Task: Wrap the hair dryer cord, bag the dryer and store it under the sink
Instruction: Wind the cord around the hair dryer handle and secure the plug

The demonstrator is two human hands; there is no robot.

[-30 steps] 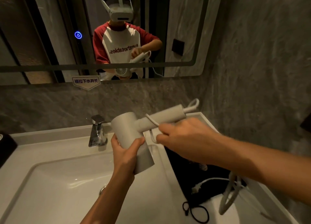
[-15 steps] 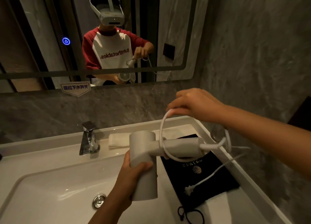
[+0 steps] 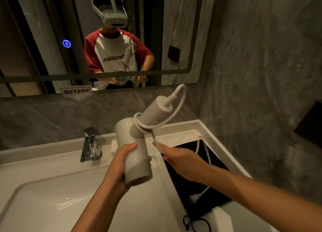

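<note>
A white hair dryer [image 3: 134, 155] is held over the sink's right side, its handle pointing up and away. My left hand [image 3: 120, 162] grips its barrel from the left. The white cord [image 3: 176, 109] loops from the handle's end and circles the handle base about twice. My right hand [image 3: 176, 157] pinches the cord just below the handle. The loose end with the plug [image 3: 193, 199] lies on a flat black drawstring bag [image 3: 217, 169] on the counter at right.
A white basin [image 3: 52, 197] with a chrome tap [image 3: 90, 144] lies at left. A mirror [image 3: 174, 31] shows a person with a headset. A grey stone wall [image 3: 261, 75] closes the right side. The bag's black drawstring [image 3: 195, 223] curls near the counter's front edge.
My right hand came down from above the handle to below it, drawing the cord around the handle base. The dryer's handle tilted up from level. The view shifted slightly.
</note>
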